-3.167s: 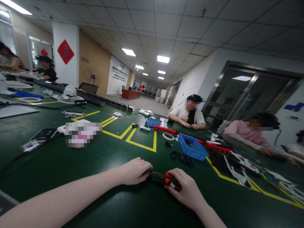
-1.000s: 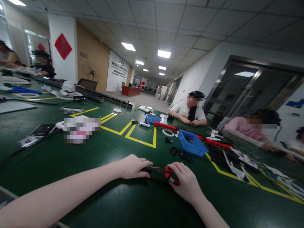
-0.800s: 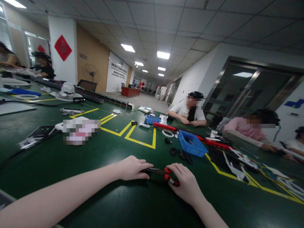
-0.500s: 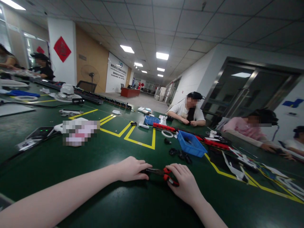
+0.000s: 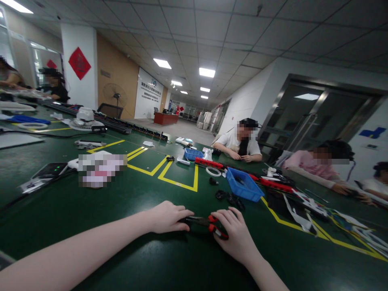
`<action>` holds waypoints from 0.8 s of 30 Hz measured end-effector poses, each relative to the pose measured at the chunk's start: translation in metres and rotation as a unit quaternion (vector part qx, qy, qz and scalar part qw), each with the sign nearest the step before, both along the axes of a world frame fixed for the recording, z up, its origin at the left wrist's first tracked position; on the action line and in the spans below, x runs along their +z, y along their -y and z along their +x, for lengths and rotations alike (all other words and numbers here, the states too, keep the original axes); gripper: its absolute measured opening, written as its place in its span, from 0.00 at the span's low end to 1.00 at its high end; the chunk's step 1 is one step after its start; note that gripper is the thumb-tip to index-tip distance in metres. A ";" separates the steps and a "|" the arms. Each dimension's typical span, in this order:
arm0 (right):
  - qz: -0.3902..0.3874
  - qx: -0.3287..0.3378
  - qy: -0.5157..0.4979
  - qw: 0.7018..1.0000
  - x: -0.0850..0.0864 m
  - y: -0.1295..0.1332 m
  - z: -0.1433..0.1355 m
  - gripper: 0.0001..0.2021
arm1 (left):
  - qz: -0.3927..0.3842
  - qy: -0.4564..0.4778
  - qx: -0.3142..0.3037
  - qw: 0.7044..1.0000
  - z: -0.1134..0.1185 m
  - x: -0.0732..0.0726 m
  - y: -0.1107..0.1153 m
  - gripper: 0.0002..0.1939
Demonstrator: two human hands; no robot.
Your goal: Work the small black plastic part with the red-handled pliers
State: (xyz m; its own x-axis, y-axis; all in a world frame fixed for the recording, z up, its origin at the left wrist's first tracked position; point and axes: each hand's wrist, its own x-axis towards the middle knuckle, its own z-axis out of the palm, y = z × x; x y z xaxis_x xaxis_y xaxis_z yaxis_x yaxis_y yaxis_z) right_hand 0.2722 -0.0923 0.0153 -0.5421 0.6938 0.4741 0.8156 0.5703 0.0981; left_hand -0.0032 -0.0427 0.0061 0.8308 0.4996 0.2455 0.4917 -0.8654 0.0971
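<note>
My right hand [image 5: 235, 232] is closed around the red-and-black handles of a pair of pliers [image 5: 201, 220], its index finger partly lifted. The jaws point left, toward my left hand [image 5: 169, 218]. That hand's fingers and thumb pinch together at the tip of the jaws. Something dark shows between them, but whether it is a small part or just the jaw tips I cannot make out. Both hands are low over the green table [image 5: 127, 266]. Beyond them lie several small black parts [image 5: 232, 199].
A blue bin [image 5: 245, 186] with dark items stands past my right hand, and a smaller blue bin [image 5: 193, 154] is farther back. Red strips [image 5: 209, 163], a white ring [image 5: 213, 171] and tangled cables [image 5: 354, 226] lie rightward. A black device [image 5: 50, 170] is left. Co-workers sit around the table.
Very little differs. The fingers of my right hand have lifted and spread slightly on the pliers, and the left hand has barely shifted.
</note>
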 end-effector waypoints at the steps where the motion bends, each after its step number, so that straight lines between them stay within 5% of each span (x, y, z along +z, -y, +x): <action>1: 0.001 0.001 0.000 1.000 0.000 0.000 0.000 0.23 | 0.001 0.002 0.001 1.000 0.000 0.000 0.000 0.25; 24: -0.014 0.006 -0.011 1.000 0.000 0.003 -0.002 0.22 | 0.002 0.001 -0.001 1.000 0.000 -0.004 -0.002 0.23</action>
